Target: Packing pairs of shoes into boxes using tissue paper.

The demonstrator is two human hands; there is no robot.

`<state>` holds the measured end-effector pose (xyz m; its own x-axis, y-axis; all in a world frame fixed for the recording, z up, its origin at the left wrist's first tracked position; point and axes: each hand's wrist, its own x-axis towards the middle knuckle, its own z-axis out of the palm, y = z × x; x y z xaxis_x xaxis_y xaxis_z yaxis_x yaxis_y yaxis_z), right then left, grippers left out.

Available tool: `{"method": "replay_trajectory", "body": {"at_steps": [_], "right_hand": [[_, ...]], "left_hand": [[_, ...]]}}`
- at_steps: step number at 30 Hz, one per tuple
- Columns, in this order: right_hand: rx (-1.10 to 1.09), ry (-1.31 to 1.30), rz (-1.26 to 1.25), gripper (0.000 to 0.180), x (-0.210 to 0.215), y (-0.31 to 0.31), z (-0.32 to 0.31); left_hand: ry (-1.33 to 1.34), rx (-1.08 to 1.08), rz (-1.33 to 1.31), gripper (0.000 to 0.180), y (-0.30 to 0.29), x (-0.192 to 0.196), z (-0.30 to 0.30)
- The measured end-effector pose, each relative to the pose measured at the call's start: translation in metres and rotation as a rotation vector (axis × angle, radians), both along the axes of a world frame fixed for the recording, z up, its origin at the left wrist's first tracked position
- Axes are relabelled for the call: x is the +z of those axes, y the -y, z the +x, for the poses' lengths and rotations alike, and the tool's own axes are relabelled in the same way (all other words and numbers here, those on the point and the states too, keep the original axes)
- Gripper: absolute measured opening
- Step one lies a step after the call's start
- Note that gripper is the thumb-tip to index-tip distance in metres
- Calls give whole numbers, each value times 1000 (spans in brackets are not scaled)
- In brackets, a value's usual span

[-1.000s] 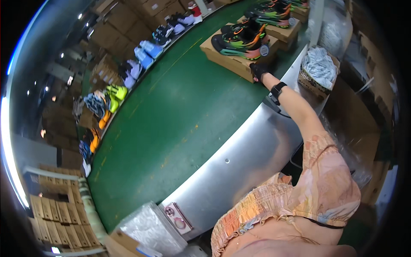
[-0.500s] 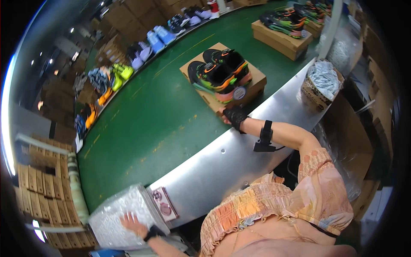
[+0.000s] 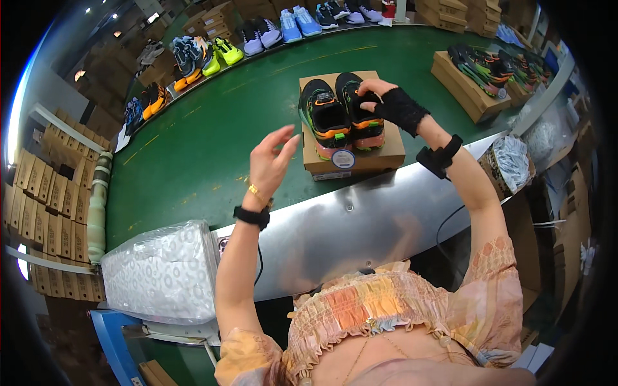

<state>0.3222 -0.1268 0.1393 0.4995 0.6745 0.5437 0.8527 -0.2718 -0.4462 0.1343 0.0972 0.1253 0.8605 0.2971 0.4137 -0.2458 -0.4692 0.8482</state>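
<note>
A pair of black sneakers with orange, green and pink parts stands on a brown shoebox on the green belt. A round white tag hangs at the heel of the left sneaker. My right hand, in a black fingerless glove, has thumb and fingers curled at the tongue and opening of the right sneaker. Bare and raised, my left hand is to the left of the box, its fingers apart and nothing in them. It does not touch the shoes.
A metal ledge borders the green belt. On the left lies a plastic-wrapped stack of patterned paper. Another shoebox bearing sneakers stands to the right, near a carton of crumpled paper. Several shoes line the far edge.
My left hand has left the plastic-wrapped stack and risen toward the shoes. The right hand has gone from the shoebox's near edge to the right sneaker. The box is turned squarer to me.
</note>
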Motion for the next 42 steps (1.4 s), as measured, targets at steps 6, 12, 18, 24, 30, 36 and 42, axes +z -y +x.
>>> {"method": "replay_trajectory", "body": {"at_steps": [6, 12, 18, 24, 30, 36, 42], "right_hand": [[-12, -42, 30, 21, -14, -11, 19], [16, -378, 19, 16, 14, -23, 47], [9, -507, -14, 19, 26, -27, 47], [-138, 172, -58, 30, 0, -13, 11], [-113, -10, -510, 37, 26, -45, -42], [-130, -99, -684, 31, -5, -61, -17], [390, 29, -235, 46, -11, -5, -62]], "left_hand": [[23, -44, 315, 30, 11, -3, 77], [-102, 70, 156, 26, 0, 15, 111], [-210, 72, 135, 25, -8, 19, 117], [-119, 92, -290, 53, -42, -45, 79], [-445, 176, -104, 56, -34, -149, 64], [-555, 166, -282, 57, -26, -152, 70], [-304, 211, -605, 45, -96, -163, 41]]}}
